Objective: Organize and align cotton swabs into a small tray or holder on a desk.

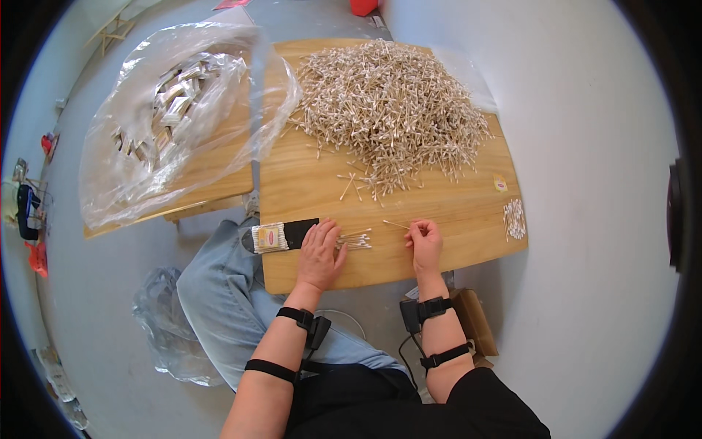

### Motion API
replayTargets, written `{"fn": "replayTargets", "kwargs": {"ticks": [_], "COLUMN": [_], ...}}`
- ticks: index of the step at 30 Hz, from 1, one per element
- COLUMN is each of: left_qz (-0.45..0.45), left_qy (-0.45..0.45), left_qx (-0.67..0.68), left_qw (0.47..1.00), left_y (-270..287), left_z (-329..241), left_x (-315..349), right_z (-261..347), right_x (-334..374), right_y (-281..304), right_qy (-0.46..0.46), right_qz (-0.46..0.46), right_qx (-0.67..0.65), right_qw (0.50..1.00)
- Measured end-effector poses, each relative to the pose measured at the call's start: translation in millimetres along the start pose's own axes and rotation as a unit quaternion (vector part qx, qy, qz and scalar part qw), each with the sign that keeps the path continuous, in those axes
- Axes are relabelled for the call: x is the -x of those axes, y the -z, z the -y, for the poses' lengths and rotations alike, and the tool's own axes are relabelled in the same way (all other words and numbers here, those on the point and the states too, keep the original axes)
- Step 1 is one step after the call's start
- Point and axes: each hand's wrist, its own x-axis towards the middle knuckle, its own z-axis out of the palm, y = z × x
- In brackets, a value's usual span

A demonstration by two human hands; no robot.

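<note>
Between the thumb and fingers of my right hand (426,247) is a single cotton swab (395,224), its tip pointing left above the wooden table. My left hand (319,257) lies with its fingers stretched over a small row of cotton swabs (358,240), whose white tips stick out on its right side; the rest are hidden under the palm. Just left of that hand is a black strip (298,232) at the table's edge. On its left end sits a bundle of swabs (257,239) with a yellow and red label card (270,237) on top.
A large heap of cotton swabs (387,110) covers the table's far part, with a few loose ones (349,186) before it. At the right lie a small yellow card (500,183) and a swab cluster (515,219). A clear bag (110,168) holding packets (178,110) rests on the left table.
</note>
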Motion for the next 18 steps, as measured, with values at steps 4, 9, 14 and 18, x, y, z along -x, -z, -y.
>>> {"fn": "replayTargets", "kwargs": {"ticks": [4,9,14,18], "left_qz": [0.001,-0.019,-0.087,0.048], "left_qy": [0.006,0.002,0.032,0.051], "left_qx": [-0.006,0.003,0.104,0.208], "left_qw": [1.0,1.0,0.99,0.976], "left_y": [2.2,1.4,20.4,34.3], "left_z": [2.4,4.8,-16.7,-27.6], "left_x": [1.0,1.3,-7.5,-14.1], "right_z": [23.3,27.7,43.5,56.7], "right_x": [-4.0,-2.2,24.3,37.7], "right_y": [-9.7,-20.7,-52.4,-65.1], "right_qy": [-0.149,-0.19,-0.22,-0.234], "right_qz": [0.011,0.12,0.233,0.267], "right_qx": [-0.26,-0.336,-0.31,-0.311], "right_qw": [0.954,0.915,0.895,0.882]}}
